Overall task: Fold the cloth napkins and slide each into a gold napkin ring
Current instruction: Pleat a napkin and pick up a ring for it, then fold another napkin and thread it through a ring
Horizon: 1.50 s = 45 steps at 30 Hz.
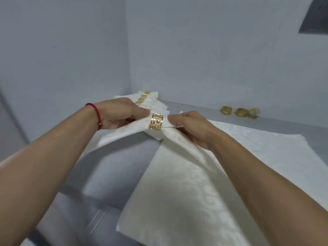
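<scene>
Holding a folded white napkin (140, 129) crosswise above the grey table (113, 162), we pinch it with left hand (117, 113) and right hand (190, 128), the gold ring (156, 121) between our fingertips, equally near both.

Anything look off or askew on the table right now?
Nothing stands out. The gold ring sits around the middle of the held napkin, gripped by both hands; three spare rings wait by the wall, finished napkins stacked behind.
</scene>
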{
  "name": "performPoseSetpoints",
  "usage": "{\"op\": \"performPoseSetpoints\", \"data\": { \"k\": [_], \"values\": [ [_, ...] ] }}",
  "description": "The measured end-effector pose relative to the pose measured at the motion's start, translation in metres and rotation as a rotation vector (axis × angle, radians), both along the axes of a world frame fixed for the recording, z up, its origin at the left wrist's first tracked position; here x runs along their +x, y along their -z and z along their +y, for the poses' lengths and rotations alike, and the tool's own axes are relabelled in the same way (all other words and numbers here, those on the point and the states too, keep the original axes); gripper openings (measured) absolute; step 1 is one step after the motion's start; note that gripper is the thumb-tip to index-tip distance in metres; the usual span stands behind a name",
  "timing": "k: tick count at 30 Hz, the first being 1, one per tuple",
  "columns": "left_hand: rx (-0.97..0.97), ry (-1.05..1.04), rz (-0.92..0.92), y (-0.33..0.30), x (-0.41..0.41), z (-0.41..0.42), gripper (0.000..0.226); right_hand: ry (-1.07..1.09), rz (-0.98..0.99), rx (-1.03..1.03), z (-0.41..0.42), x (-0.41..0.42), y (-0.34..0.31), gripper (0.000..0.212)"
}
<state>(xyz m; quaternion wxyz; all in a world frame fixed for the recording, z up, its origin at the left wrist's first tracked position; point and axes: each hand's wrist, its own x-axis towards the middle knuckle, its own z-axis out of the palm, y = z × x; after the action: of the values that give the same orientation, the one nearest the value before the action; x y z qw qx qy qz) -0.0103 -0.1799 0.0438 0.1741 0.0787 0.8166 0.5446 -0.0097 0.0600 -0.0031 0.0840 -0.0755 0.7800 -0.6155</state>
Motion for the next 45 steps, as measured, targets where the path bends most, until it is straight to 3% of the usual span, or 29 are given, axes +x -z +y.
{"op": "performPoseSetpoints", "data": {
  "k": [3, 6, 9, 13, 19, 22, 27, 31, 34, 40, 43, 45],
  "values": [
    [-0.085, -0.077, -0.008, 0.01, -0.007, -0.058, 0.029, 0.016, 0.045, 0.095, -0.057, -0.013, 0.013, 0.057],
    [-0.356, -0.146, 0.133, 0.024, -0.022, -0.095, 0.043, 0.118, 0.212, 0.301, -0.099, -0.025, 0.023, 0.035],
    [-0.567, -0.245, 0.281, 0.041, -0.041, -0.117, 0.045, 0.224, 0.318, 0.476, -0.14, -0.043, 0.033, 0.028],
    [-0.759, -0.304, 0.43, 0.062, -0.062, -0.111, 0.042, 0.332, 0.323, 0.541, -0.157, -0.073, 0.05, 0.024],
    [-0.708, -0.425, 0.571, 0.077, -0.098, -0.108, 0.04, 0.393, 0.337, 0.516, -0.165, -0.096, 0.06, 0.025],
    [-0.6, -0.487, 0.602, 0.085, -0.107, -0.107, 0.022, 0.403, 0.333, 0.567, -0.167, -0.106, 0.065, 0.023],
    [-0.51, -0.588, 0.559, 0.095, -0.107, -0.105, 0.043, 0.377, 0.412, 0.604, -0.161, -0.099, 0.06, 0.023],
    [-0.694, -0.614, 0.786, 0.092, -0.08, -0.083, 0.03, 0.431, 0.527, 0.583, -0.118, -0.077, 0.051, 0.025],
    [-0.721, -0.489, 0.941, 0.083, -0.04, -0.037, 0.027, 0.521, 0.536, 0.619, -0.058, -0.056, 0.048, 0.02],
    [-0.579, -0.178, 0.827, 0.092, 0.04, 0.094, 0.018, 0.695, 0.318, 1.04, 0.106, 0.004, 0.047, 0.018],
    [-0.721, -0.097, 0.685, 0.105, 0.062, 0.147, 0.037, 0.789, 0.111, 1.213, 0.181, 0.035, 0.05, 0.019],
    [-0.828, -0.09, 0.666, 0.111, 0.067, 0.167, 0.038, 0.81, -0.014, 1.279, 0.221, 0.052, 0.052, 0.02]
  ]
}}
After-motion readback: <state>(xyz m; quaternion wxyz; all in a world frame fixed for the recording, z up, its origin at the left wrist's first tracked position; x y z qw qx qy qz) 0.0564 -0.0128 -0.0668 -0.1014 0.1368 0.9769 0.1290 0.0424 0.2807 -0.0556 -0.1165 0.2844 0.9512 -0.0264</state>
